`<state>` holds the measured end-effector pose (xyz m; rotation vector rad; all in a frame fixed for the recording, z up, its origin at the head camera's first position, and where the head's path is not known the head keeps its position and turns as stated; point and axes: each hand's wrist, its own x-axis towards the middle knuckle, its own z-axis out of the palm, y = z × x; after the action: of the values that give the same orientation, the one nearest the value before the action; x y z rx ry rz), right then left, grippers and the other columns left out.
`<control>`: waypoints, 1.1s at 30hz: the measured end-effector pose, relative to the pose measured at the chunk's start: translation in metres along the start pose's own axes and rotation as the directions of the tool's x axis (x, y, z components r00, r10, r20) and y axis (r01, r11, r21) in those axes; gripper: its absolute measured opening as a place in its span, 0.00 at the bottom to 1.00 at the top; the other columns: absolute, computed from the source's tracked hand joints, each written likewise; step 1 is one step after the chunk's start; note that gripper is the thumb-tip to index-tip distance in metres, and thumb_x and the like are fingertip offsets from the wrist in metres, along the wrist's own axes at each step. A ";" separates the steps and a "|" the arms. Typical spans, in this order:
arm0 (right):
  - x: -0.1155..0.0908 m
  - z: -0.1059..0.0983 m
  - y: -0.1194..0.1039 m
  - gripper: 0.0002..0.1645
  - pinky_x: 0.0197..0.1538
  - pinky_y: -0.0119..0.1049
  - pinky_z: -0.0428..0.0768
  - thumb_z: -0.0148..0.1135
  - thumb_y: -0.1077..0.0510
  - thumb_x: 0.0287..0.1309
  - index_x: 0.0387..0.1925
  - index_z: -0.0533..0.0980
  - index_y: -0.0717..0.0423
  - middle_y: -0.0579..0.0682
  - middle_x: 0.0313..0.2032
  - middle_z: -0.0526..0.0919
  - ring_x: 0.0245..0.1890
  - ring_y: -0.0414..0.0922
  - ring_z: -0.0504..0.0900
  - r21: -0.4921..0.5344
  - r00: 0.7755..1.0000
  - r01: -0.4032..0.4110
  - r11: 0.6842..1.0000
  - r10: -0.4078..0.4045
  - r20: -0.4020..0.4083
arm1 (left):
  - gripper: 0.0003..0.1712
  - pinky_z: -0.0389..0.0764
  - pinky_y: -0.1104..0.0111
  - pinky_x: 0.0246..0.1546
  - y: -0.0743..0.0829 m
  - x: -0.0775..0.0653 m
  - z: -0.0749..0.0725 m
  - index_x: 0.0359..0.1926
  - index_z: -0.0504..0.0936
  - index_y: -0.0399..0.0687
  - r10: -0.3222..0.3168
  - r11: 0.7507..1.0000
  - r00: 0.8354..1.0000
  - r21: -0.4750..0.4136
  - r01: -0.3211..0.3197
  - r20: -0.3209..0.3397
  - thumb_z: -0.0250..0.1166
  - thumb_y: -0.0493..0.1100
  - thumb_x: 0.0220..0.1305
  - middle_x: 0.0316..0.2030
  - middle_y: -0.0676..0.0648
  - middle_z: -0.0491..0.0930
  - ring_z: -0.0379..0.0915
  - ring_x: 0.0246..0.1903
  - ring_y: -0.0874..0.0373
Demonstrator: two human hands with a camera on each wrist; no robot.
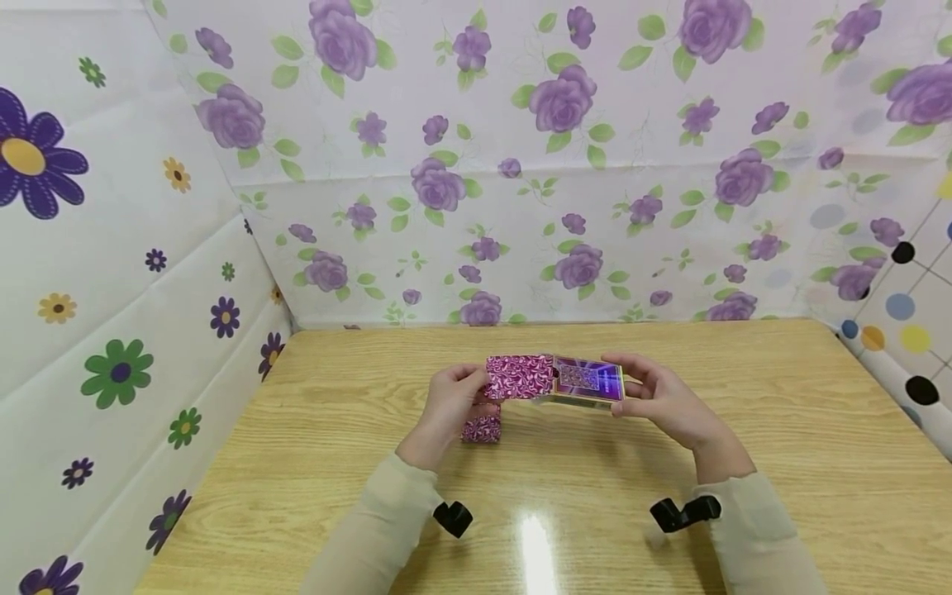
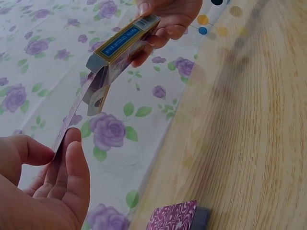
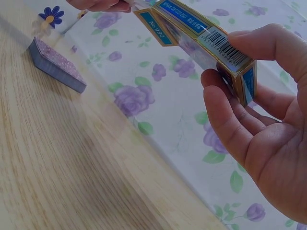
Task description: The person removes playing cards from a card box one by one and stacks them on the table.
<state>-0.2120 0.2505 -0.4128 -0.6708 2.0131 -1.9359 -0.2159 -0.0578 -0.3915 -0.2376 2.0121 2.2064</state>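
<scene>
My right hand (image 1: 665,405) grips a purple and gold playing-card box (image 1: 587,380) by its far end, holding it above the table. Between left thumb and fingers my left hand (image 1: 449,405) pinches a playing card (image 1: 519,376) with a pink and white swirl back. The card's right end meets the open end of the box; whether more than one card is there I cannot tell. A box flap (image 3: 156,28) hangs out in the right wrist view. Below the left hand, a deck of cards (image 3: 57,67) lies stacked on the table, back side up.
The wooden table (image 1: 335,496) has a glare patch near its front. A wall covering with purple roses (image 1: 439,186) rises behind the table, and a flowered sheet (image 1: 119,372) stands at the left. Each wrist wears a black camera mount (image 1: 454,519).
</scene>
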 end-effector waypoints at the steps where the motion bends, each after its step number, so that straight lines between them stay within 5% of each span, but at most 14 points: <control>1: 0.000 0.000 0.000 0.38 0.45 0.34 0.83 0.60 0.69 0.57 0.67 0.58 0.58 0.47 0.56 0.70 0.48 0.39 0.80 0.000 1.000 0.002 1.000 -0.002 0.001 | 0.14 0.82 0.73 0.22 0.000 0.000 -0.001 0.47 0.78 0.33 0.002 1.000 1.000 0.000 -0.002 -0.005 0.56 0.34 0.62 0.28 0.48 0.75 0.74 0.21 0.62; 19: 0.000 -0.002 0.003 0.39 0.45 0.34 0.83 0.60 0.70 0.56 0.67 0.56 0.63 0.46 0.55 0.71 0.50 0.39 0.80 0.016 1.000 0.010 1.000 -0.010 -0.004 | 0.15 0.81 0.74 0.20 -0.001 0.007 -0.009 0.49 0.74 0.29 0.068 0.995 0.997 -0.070 -0.070 -0.037 0.55 0.30 0.60 0.28 0.50 0.72 0.72 0.20 0.61; 33: 0.000 -0.003 0.005 0.40 0.45 0.33 0.83 0.59 0.72 0.56 0.67 0.53 0.67 0.45 0.54 0.72 0.49 0.40 0.80 0.036 1.000 0.019 0.999 -0.020 0.004 | 0.14 0.79 0.75 0.19 0.001 0.010 -0.015 0.46 0.76 0.35 0.068 0.996 0.995 -0.050 -0.072 -0.073 0.56 0.30 0.58 0.26 0.52 0.73 0.72 0.22 0.62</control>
<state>-0.2146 0.2528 -0.4176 -0.6878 1.9711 -1.9753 -0.2255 -0.0724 -0.3941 -0.2590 2.0302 2.3279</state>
